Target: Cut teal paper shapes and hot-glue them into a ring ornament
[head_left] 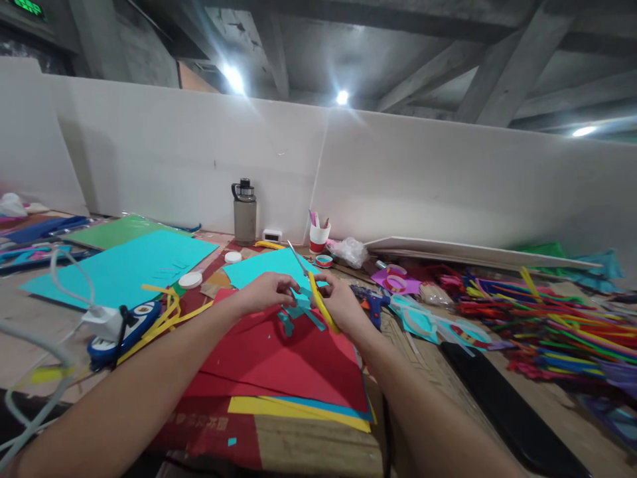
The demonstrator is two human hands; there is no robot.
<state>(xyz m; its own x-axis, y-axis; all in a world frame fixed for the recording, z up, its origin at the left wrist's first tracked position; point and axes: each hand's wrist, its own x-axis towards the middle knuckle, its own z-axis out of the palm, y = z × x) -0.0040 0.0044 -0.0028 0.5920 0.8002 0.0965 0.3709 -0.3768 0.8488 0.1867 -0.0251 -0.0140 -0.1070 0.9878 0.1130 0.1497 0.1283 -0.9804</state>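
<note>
My right hand [339, 300] is closed around yellow-handled scissors [323, 307], whose blades point up and away to the left. Curled fingers of my left hand [266, 292] pinch a small turquoise paper piece [301, 307] just left of the scissors. Narrow turquoise scraps [285, 324] lie or hang right below both hands; which of them are held I cannot tell. Under my hands is a red sheet [279, 358] on a stack with yellow sheets [298, 413] at its near edge. A turquoise sheet [249, 269] lies just beyond my left hand.
At left are a large turquoise sheet [134, 262], yellow strips [172, 309] and a power strip with cables [134, 328]. A bottle [245, 219] and pen cup [319, 238] stand behind. At right lie a glue gun [374, 305], black phone [507, 405] and pipe cleaners [572, 325].
</note>
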